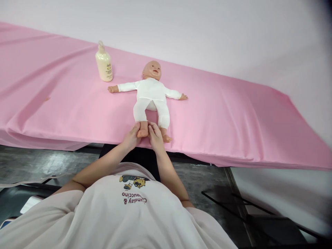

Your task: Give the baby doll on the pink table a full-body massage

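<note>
A baby doll (151,90) in a white suit lies on its back on the pink cloth (207,114), head toward the wall, arms spread out. My left hand (132,137) is at the outer side of the doll's foot on the left of the view, its fingers closed against the ankle. On the inner side of that same ankle is my right hand (155,136), between the doll's two legs, fingers closed on it. The doll's other foot (166,138) rests on the cloth beside my right hand.
A pale yellow pump bottle (104,65) stands upright left of the doll's head. A white wall (194,31) rises behind the table. Black chairs are at the lower left (15,200) and lower right (275,228).
</note>
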`<state>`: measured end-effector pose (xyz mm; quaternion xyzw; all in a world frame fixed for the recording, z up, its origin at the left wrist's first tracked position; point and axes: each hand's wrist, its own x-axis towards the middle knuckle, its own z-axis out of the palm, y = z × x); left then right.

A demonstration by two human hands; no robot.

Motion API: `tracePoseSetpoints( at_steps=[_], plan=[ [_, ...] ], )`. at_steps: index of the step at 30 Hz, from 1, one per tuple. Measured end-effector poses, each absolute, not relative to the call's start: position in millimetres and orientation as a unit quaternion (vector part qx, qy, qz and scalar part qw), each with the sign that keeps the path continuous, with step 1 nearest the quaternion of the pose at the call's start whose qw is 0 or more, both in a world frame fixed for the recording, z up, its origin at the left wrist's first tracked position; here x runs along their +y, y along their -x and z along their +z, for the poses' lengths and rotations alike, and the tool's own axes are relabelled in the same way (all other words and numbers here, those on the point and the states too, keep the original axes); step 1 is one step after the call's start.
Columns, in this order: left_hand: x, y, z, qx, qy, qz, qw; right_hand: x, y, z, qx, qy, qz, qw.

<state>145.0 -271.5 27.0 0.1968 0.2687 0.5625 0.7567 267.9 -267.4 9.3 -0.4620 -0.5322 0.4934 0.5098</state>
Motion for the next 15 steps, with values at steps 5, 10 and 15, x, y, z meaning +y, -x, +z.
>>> tracePoseSetpoints(
  at_steps=[5,10,15],
  plan=[
    [-271,-144,31,0.266,-0.179,0.546,0.774,-270,-267,13,-0.544,0.418,0.518,0.511],
    [-270,-143,35,0.284,-0.165,0.531,0.781,-274,-268,18,-0.568,0.374,0.556,0.479],
    [-269,-140,30,0.289,-0.176,0.509,0.791,-275,-270,19,-0.559,0.392,0.569,0.459]
  ],
)
